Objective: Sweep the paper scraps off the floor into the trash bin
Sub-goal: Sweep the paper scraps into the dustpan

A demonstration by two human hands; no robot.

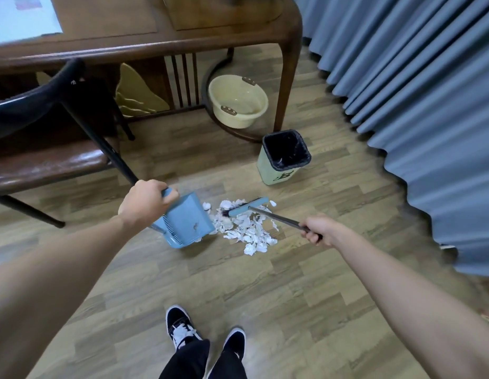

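Landmark = pile of torn white paper scraps [244, 227] on wood-look floor [238, 291].

Left of pile: left hand [145, 202] curled tight round top handle of light blue plastic dustpan [183, 222], pan lip touching pile edge. imo keep lip flat on floor so bits don't slide under.

On far side of pile: blue-headed black-bristle broom [247, 206]. Short pulls toward pan.

Right of pile: right hand [318, 229] fisted on dark broom stick.

Beyond pile, to right: pale green square trash bin with black liner [284, 158], well apart.
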